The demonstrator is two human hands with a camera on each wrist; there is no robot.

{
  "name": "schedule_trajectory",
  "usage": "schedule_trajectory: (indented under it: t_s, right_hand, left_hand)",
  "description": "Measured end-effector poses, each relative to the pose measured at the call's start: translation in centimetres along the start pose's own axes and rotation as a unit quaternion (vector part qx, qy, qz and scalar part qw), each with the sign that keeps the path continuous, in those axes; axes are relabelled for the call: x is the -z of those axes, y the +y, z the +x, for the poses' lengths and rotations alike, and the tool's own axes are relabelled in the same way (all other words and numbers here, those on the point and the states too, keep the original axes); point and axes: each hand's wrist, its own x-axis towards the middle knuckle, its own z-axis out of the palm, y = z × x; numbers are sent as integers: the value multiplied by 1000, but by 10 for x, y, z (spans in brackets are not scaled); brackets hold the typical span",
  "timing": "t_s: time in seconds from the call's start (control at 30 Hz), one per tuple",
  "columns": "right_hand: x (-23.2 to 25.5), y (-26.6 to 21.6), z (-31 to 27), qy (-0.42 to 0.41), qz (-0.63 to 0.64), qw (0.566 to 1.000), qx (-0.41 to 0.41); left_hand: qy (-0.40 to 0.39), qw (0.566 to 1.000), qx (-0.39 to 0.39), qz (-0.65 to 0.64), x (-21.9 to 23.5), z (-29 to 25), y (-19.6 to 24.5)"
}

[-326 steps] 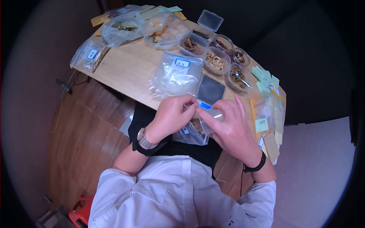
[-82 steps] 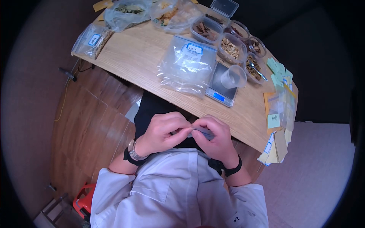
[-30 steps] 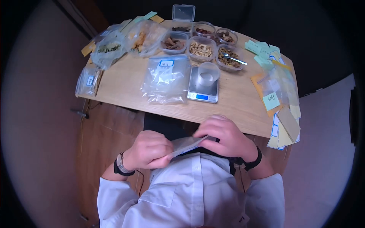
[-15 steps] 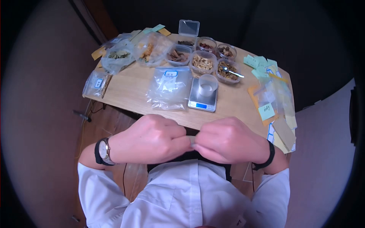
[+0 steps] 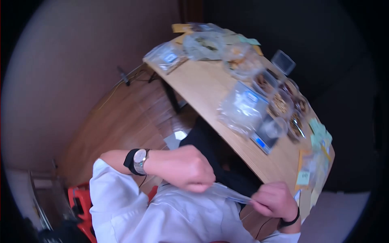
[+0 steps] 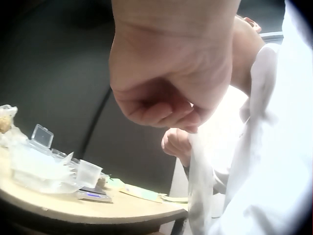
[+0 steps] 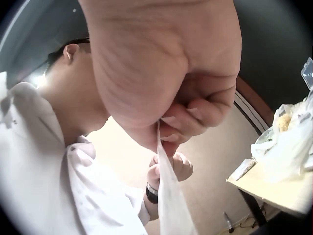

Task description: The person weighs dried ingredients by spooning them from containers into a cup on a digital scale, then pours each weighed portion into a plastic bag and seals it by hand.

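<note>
A clear plastic bag (image 5: 231, 194) is stretched flat between my two hands, low in front of the shirt. My left hand (image 5: 188, 168) grips one end with its fingers curled into a fist. The other end is pinched by my right hand (image 5: 277, 200), thumb against curled fingers. In the right wrist view the bag (image 7: 172, 203) runs down as a thin pale strip from the fingertips. From the left wrist the bag (image 6: 199, 186) hangs below the left fist, washed out by light. Its contents do not show.
On the table (image 5: 198, 89) to the upper right, a clear cup (image 5: 276, 127) stands on a digital scale (image 5: 260, 142). Beside it lies a labelled zip bag (image 5: 239, 111). Tubs of dried pieces (image 5: 280, 103) stand behind. Paper slips (image 5: 320, 133) cover the right end.
Half a second ago my hands were close together; now they are apart with the bag stretched between them. The head view has turned. Since the oldest frame, the cup has come onto the scale.
</note>
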Motion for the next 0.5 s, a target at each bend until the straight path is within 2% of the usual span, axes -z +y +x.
schedule_trajectory:
  t_s: [0.03,0.07,0.1,0.13,0.17,0.2,0.23,0.27,0.3,0.37,0.43,0.5]
  right_hand:
    - [4,10,-6,-2,35,998,-44]
    - [6,17,-5,-6,68,994,-87]
    - [-3,23,4,-24,75,995,-63]
    - [-18,28,16,-32,58,996,-60]
    - [-30,32,33,-37,39,997,-55]
    - [-39,29,54,-43,40,998,-29]
    - [-43,30,68,-58,47,997,-12]
    - [-45,30,79,-48,42,998,-14]
    - [-44,30,86,-38,37,998,-23]
    - [-36,47,82,-38,34,998,20]
    - [-36,63,48,32,16,996,-83]
    - [-43,85,-9,199,58,953,-219]
  left_hand:
    - [26,999,34,11,6,-14,-3]
    - [49,993,109,0,18,-28,-8]
    - [71,990,119,0,21,-37,-22]
    - [87,987,129,28,22,-30,-15]
    - [160,984,51,50,4,-18,-15]
    - [129,989,69,33,-11,-11,-9]
    - [6,994,101,35,-21,-3,-8]
    - [-1,996,85,-8,-47,-4,-19]
    - [9,996,94,-12,-44,-10,-19]
    - [23,994,109,-5,-30,-21,-23]
    - [30,992,119,7,-14,-50,-32]
    - [31,981,194,0,6,-76,-38]
